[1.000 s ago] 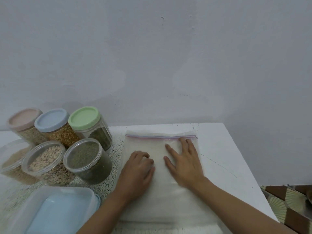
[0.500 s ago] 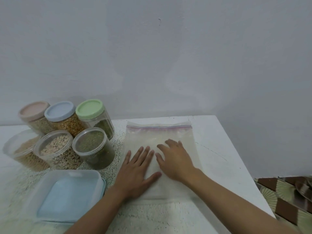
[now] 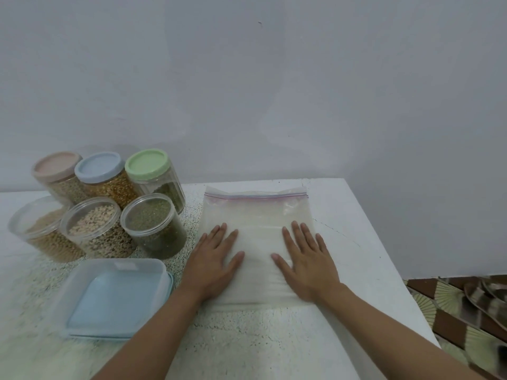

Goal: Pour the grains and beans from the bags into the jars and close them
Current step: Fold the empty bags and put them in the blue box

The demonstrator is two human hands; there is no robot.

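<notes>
A clear zip bag (image 3: 258,215) with a pink-purple seal strip lies flat on the white table (image 3: 356,220). My left hand (image 3: 214,259) presses its left part with fingers straight. On the bag's right part my right hand (image 3: 307,259) lies flat, fingers spread. At the left stand several jars of grains and beans: a pink-lidded jar (image 3: 59,174), a blue-lidded jar (image 3: 105,176), a green-lidded jar (image 3: 153,174), and in front three with clear lids, holding tan grain (image 3: 41,229), pale beans (image 3: 94,227) and green beans (image 3: 153,224).
A shallow clear plastic box with a blue lid (image 3: 115,297) sits at the front left, close to my left forearm. A grey wall (image 3: 274,91) rises behind the table. The table's right edge drops to a patterned floor mat (image 3: 461,311).
Both hands have slid apart on the bag, the left to its left part and the right to its right part. The left hand's curled fingers straightened. The view tilted down.
</notes>
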